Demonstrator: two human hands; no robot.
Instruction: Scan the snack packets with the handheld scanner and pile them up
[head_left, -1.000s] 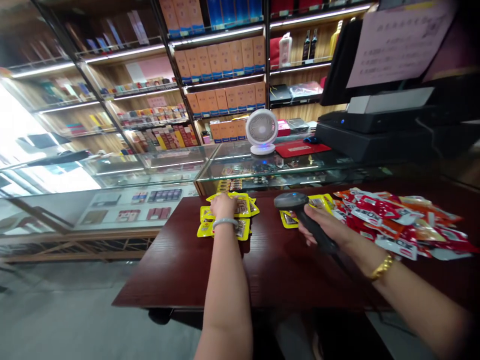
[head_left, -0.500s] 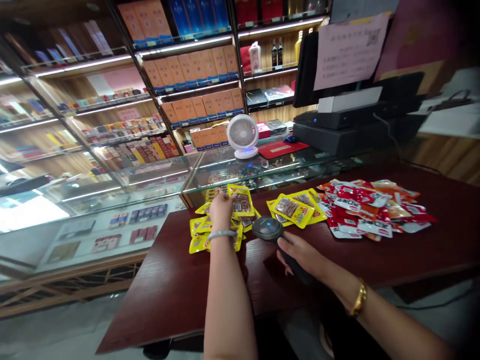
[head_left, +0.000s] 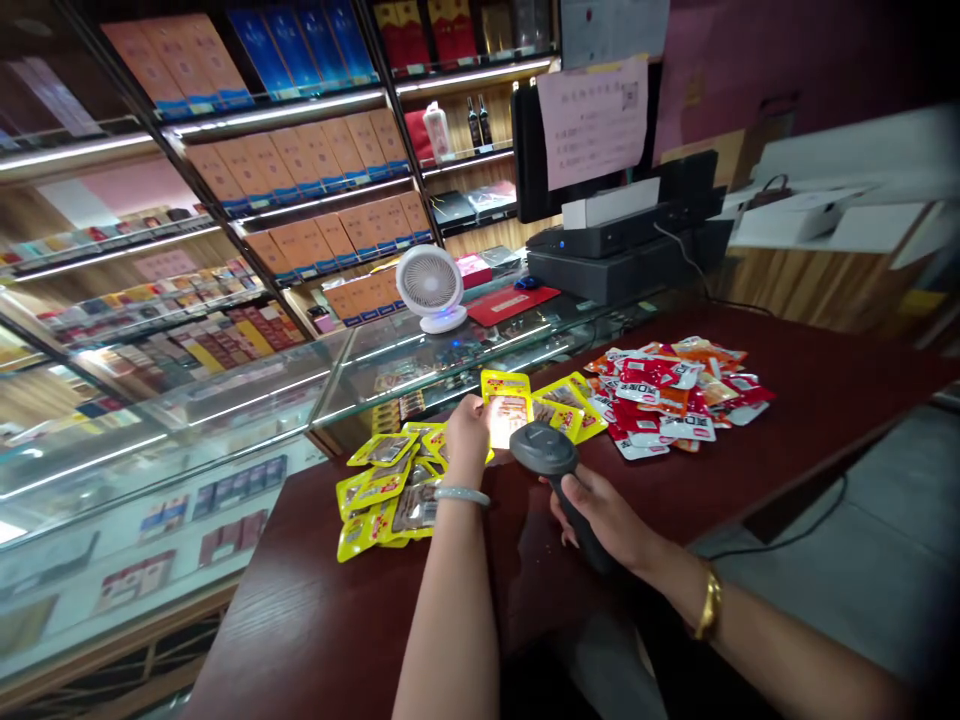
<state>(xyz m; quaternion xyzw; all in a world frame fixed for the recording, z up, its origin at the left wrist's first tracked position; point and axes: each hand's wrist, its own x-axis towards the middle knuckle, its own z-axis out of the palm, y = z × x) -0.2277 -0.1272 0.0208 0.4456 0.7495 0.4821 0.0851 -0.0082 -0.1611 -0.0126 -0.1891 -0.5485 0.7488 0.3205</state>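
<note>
My left hand [head_left: 466,432] is closed on the edge of a yellow snack packet [head_left: 507,388], held upright with its face lit brightly. In my right hand [head_left: 600,510] is a dark grey barcode scanner [head_left: 544,450], my fingers wrapped round its handle and its head pointed at that packet. Several yellow packets [head_left: 382,485] lie in a loose heap left of and beneath my left hand. A smaller group of yellow packets [head_left: 574,405] rests just behind the scanner. Right of it is a pile of red, white and orange packets [head_left: 660,390].
The packets lie on a dark red wooden table [head_left: 300,600]. Behind it stands a glass display counter [head_left: 420,375] with a white fan [head_left: 431,285], a red mat [head_left: 514,305] and a monitor [head_left: 525,150] bearing a paper sheet. Stocked shelves [head_left: 300,190] line the back.
My left hand has lifted a yellow packet from the heap and brought it right, before the scanner. A bright light now falls on the packet. The view has turned to the right.
</note>
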